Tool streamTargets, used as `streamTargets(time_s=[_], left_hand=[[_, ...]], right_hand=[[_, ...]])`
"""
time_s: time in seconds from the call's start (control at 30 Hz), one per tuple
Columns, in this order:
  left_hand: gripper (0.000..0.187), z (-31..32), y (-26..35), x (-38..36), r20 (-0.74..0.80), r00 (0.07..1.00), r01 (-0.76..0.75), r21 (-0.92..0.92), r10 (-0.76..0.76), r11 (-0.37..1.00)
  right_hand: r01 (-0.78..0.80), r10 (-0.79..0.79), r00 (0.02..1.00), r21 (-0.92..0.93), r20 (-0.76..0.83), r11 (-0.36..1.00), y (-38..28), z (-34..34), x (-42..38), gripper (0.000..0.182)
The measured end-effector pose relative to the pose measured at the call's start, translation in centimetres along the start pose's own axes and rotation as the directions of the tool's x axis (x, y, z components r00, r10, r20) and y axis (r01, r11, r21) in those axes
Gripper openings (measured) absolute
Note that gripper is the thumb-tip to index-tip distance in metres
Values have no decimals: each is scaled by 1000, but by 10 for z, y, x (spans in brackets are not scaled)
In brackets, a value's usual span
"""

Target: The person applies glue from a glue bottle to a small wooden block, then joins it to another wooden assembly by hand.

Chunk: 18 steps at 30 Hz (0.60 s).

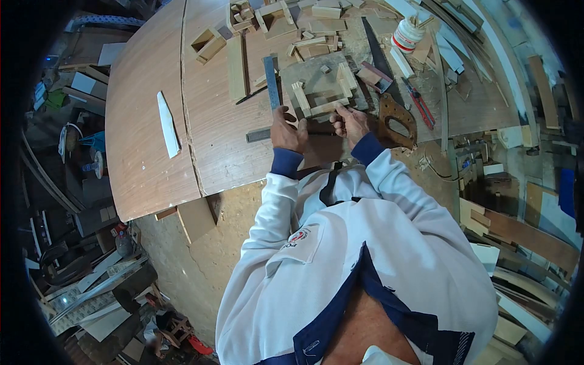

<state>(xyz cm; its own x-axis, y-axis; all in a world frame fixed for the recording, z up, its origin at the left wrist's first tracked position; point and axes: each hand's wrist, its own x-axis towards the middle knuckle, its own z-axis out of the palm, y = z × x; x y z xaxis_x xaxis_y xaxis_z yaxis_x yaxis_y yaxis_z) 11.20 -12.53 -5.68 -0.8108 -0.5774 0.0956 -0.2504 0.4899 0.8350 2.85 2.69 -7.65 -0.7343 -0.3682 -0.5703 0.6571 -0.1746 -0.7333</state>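
My left hand (289,132) is curled over the lower end of a metal try square, whose blade (271,79) points away from me. A dark bar (258,135) sticks out to the left from beneath this hand. My right hand (353,126) is closed, thumb and fingers pinched together at the front edge of a small three-sided wooden frame (319,108). Whatever its fingertips hold is too small to make out. The frame rests on a flat board (313,72), with a small wooden block (325,69) behind it.
Right of the frame lie a handsaw (396,121), red-handled pliers (420,106) and a reddish channel-shaped piece (375,77). A white glue bottle (407,35) stands behind. Small wooden boxes (208,45) and offcuts fill the far side. A white pointed strip (167,125) lies on the left table (146,176).
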Motion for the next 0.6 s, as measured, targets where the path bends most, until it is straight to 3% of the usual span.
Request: streamTargets(time_s=[0.07,0.13,0.2,0.4,0.6], left_hand=[[40,-7,19,-8,77,994,-87,181,74,980],[38,2,12,-9,116,989,-120,232,95,965],[40,9,5,-7,260,960,-207,398,106,894],[42,25,-15,2,274,936,-326,432,221,841],[34,16,-3,4,264,950,-281,482,169,830]], right_hand=[[-5,5,1000,0,-10,1000,0,1,0,24],[-9,9,1000,-3,-19,1000,-1,1,-1,24],[-32,32,999,8,-5,999,-2,1,-2,18],[-33,33,999,-18,-1,999,-2,0,-2,17],[-25,26,1000,-26,9,999,-4,0,-4,20]])
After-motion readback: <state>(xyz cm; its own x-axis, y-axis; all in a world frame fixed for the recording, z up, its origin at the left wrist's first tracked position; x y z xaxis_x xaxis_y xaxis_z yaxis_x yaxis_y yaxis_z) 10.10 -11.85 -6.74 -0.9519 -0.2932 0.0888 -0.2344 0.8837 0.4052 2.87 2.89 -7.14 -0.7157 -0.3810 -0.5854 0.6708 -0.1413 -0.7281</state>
